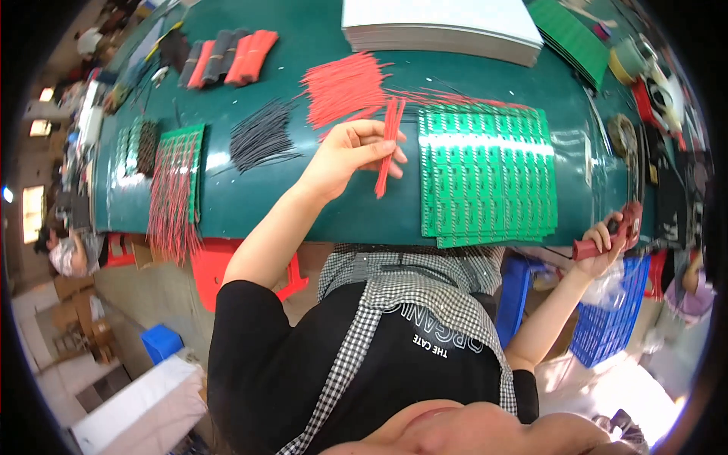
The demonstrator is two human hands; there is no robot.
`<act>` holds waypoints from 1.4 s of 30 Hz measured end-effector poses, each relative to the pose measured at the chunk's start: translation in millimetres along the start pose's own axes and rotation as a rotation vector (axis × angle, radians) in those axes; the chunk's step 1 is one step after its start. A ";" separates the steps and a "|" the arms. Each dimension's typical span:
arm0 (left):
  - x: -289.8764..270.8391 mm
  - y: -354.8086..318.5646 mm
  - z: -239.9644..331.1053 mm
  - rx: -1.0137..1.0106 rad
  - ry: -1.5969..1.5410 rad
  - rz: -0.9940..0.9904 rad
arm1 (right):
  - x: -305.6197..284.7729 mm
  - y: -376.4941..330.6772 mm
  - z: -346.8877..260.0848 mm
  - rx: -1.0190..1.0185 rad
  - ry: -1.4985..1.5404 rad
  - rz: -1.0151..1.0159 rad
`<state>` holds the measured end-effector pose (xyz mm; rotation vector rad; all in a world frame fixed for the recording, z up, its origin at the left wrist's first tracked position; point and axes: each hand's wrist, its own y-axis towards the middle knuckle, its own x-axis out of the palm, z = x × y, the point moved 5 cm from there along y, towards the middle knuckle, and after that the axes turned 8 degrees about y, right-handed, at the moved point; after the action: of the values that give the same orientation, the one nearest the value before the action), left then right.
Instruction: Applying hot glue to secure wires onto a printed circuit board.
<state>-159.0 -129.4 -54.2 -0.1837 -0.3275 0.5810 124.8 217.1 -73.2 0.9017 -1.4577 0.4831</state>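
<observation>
My left hand [349,155] is raised over the green table [303,212] and pinches a few thin red wires [388,148] that hang down from its fingers. Just to their right lies a stack of green circuit board panels [485,174]. A loose pile of red wires [345,87] lies behind that hand, and a pile of black wires [262,136] to its left. My right hand [603,243] is off the table's right front edge and grips the handle of a red hand tool [623,227].
A stack of pale sheets [440,26] lies at the back. Red and black bundles [227,57] lie at the back left. A green board with red wires [178,178] overhangs the left front edge. A blue crate [607,318] and a red stool [208,269] stand below.
</observation>
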 end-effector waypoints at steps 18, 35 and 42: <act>118.8 2.5 -10.7 -0.321 -0.073 -0.745 | 118.2 -16.0 150.7 -0.078 -1.960 -0.556; 126.8 16.5 -20.3 -0.405 -0.073 -0.743 | 84.8 -39.6 178.7 0.336 -1.319 0.021; 130.5 13.3 -23.1 -0.407 0.001 -0.794 | 84.5 -38.7 178.3 0.292 -1.442 0.016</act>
<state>-54.9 -46.6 -46.5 -0.4184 -0.4797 -0.2779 49.9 37.8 -21.6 1.6078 -2.7126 -0.0420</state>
